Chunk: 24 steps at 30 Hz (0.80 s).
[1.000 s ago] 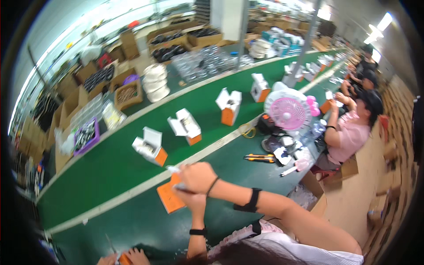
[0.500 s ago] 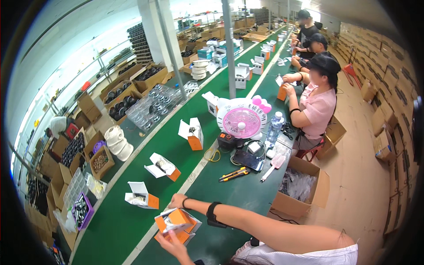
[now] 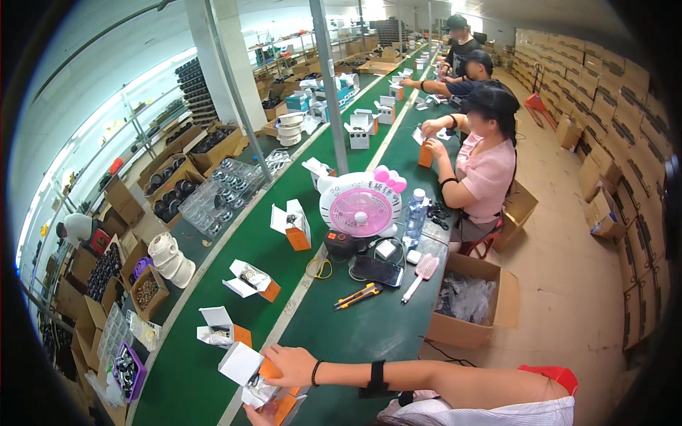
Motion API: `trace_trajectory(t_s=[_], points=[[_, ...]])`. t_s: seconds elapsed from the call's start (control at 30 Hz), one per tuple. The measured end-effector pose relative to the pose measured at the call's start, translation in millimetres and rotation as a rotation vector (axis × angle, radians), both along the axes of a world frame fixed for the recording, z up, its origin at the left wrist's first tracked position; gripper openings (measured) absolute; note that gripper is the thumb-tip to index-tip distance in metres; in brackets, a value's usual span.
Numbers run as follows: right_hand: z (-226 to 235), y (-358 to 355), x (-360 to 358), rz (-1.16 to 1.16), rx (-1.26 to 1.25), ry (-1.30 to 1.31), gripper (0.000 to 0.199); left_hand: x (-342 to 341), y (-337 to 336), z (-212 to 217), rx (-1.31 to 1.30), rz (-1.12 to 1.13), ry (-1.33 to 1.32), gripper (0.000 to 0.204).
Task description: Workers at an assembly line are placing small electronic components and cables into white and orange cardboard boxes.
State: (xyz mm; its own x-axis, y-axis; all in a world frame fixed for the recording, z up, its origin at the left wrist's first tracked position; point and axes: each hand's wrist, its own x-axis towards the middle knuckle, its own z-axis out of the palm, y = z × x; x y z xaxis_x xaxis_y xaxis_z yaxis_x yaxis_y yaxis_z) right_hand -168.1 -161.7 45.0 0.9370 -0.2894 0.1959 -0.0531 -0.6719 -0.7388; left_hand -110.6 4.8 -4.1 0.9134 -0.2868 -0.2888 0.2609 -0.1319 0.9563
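Note:
A small orange-and-white carton [image 3: 240,363] with its white lid raised is between my hands at the near edge of the belt. Something whitish, too small to make out, shows inside it. My right hand [image 3: 290,366] grips the carton's orange side from above, fingers bent over the rim. Low in the view, my left hand [image 3: 261,414] holds the carton's near end, partly cut off by the lower edge. Under my right wrist, a second orange carton [image 3: 287,407] is partly hidden. Just beyond, another open carton [image 3: 222,332] stands on the green belt.
More open cartons [image 3: 250,278] line the green belt [image 3: 186,369]. On the table are a pink-and-white fan [image 3: 361,207], a water bottle [image 3: 415,219], a phone [image 3: 378,271], a yellow utility knife [image 3: 358,295] and a pink hairbrush [image 3: 420,277]. Co-workers [image 3: 486,167] sit farther along.
My right hand has come back from beyond the cartons onto the open carton. That carton has shifted left, its white lid now standing up. The whole view has swung slightly right.

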Motion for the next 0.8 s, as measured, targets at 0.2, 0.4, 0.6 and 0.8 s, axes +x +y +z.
trace_trajectory(t_s=[0.2, 0.4, 0.6, 0.8], points=[[-13, -1, 9, -0.033, -0.017, 0.003, 0.050, -29, -10, 0, -0.281, 0.196, -0.058, 0.066], [-43, -32, 6, -0.094, 0.401, -0.047, 0.030, -31, -2, 1, -0.360, 0.151, 0.146, 0.061], [-93, -11, 5, -0.029, 0.938, 0.227, 0.045, -33, -3, -29, -0.384, 0.344, 0.085, 0.046], [-80, -20, -2, -0.139, 1.238, 0.179, 0.050, 3, 32, -25, -0.436, 0.250, 0.164, 0.035]])
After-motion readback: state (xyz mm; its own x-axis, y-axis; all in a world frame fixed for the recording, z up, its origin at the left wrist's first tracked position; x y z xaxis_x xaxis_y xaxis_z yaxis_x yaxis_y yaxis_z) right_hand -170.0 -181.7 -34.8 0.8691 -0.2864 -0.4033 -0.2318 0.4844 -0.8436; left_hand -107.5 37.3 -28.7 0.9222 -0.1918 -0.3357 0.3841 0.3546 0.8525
